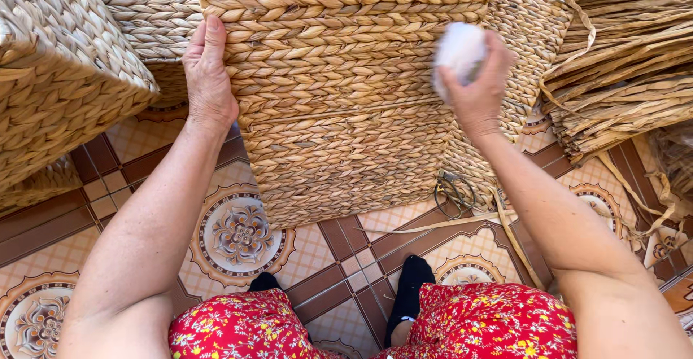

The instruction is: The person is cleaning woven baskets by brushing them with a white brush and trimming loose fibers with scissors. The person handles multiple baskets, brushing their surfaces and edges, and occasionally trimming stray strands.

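Large woven basket of braided tan straw (339,92) stands on the patterned tile floor (238,236), directly ahead of the person's knees, its flat side facing the camera. Left hand (209,77) lies flat against the basket's left edge, fingers extended upward, palm pressed on the weave, not wrapped around anything. Right hand (476,88) is up at the basket's right side, fingers curled around a small white rounded object (460,50); it is blurred, so can't tell what it is. Second woven straw basket (58,77) sits to the left, tilted, and another woven piece (148,12) stands behind, between the two. Bundle of dried flat straw strips (621,63) is stacked at the right, loose strands trailing onto the floor. Pair of metal scissors (453,194) lies on the tiles just beside the big basket's lower right corner. Red floral-print fabric (491,323) covers the person's lap; a dark sock (411,287) shows between the knees.
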